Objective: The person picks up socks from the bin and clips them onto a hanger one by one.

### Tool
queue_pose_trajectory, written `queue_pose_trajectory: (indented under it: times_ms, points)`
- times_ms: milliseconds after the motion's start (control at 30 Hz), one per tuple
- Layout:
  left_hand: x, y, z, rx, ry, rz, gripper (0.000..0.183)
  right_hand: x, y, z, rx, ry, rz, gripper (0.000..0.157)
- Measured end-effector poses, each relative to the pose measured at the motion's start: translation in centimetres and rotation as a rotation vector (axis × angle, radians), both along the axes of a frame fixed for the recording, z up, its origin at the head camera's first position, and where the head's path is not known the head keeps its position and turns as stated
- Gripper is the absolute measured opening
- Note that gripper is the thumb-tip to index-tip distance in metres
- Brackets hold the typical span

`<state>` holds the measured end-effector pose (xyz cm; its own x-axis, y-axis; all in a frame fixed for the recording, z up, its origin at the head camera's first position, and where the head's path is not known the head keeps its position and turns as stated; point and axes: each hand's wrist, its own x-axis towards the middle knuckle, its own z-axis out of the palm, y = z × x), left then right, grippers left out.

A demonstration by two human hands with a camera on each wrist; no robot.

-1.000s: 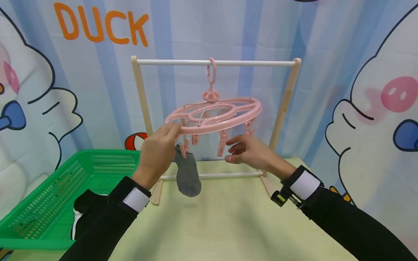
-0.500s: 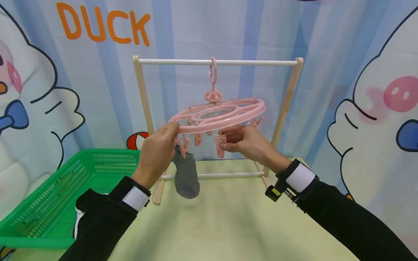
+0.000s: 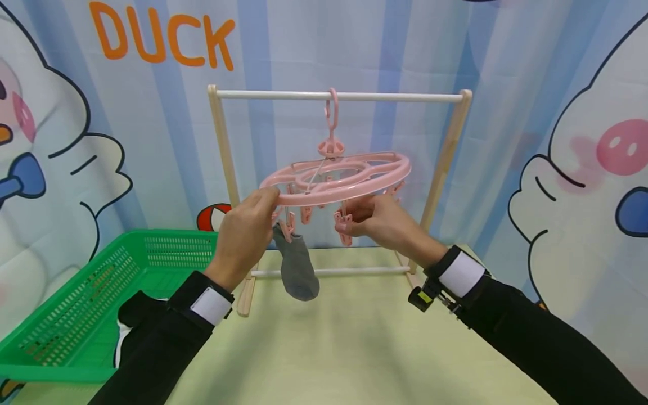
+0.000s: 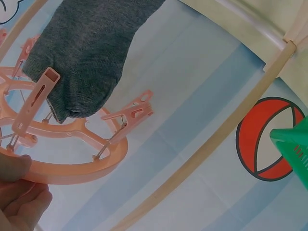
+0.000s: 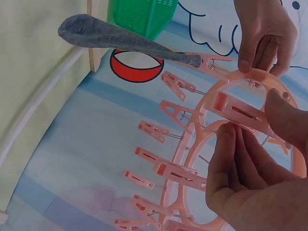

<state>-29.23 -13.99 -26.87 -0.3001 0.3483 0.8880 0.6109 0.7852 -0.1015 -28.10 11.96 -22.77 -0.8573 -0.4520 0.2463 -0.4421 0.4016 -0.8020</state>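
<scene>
A round pink clip hanger (image 3: 324,198) hangs by its hook from a white bar, its ring tilted. My left hand (image 3: 246,230) grips the near left rim, thumb on top. Below the front rim my right hand (image 3: 392,225) pinches one dangling pink clip (image 5: 236,109) between thumb and fingers; in the right wrist view nothing sits in that clip's jaws. A grey sock (image 3: 298,270) hangs beside my left hand, its cuff held by another clip (image 4: 36,102). Several more clips (image 5: 173,85) dangle around the ring.
The wooden rack (image 3: 223,140) with its white top bar (image 3: 273,95) stands on the pale yellow table (image 3: 344,332). At the left is a green basket (image 3: 66,374) holding a black-and-white cloth item (image 3: 139,309), partly behind my left sleeve. A printed curtain (image 3: 314,45) hangs behind the rack.
My right hand has moved left from beside the front clip and taken it between thumb and fingers. The sock has swung a little to the right. My left hand stays on the rim.
</scene>
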Motion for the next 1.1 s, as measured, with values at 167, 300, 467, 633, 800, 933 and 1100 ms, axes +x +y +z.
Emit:
queue_pose_trajectory:
  times_ms: [167, 300, 467, 633, 800, 933, 1100]
  points:
    - [0.02, -0.07, -0.18, -0.001, -0.007, -0.001, 0.025, 0.07, -0.08, -0.08, -0.005, -0.006, -0.011, 0.025]
    - [0.02, -0.11, -0.28, 0.000, -0.003, 0.005, 0.023, 0.09, -0.07, -0.07, -0.007, -0.003, -0.046, 0.032]
    - [0.08, -0.15, -0.31, 0.007, 0.005, 0.012, 0.019, 0.05, -0.09, -0.03, -0.009, -0.004, -0.033, 0.031]
    - [0.12, -0.14, -0.36, 0.015, -0.003, 0.014, 0.016, 0.16, -0.04, 0.14, 0.008, -0.006, -0.037, 0.029]
    - [0.11, -0.14, -0.44, 0.013, -0.016, 0.017, 0.018, 0.18, 0.04, 0.13, 0.006, -0.009, -0.044, 0.030]
    - [0.06, -0.13, -0.51, 0.010, -0.016, 0.018, 0.018, 0.12, -0.08, 0.02, -0.005, -0.002, -0.056, 0.033]
    - [-0.04, -0.11, -0.30, -0.003, 0.001, 0.021, 0.019, 0.24, -0.22, -0.05, 0.016, 0.028, -0.065, 0.025]
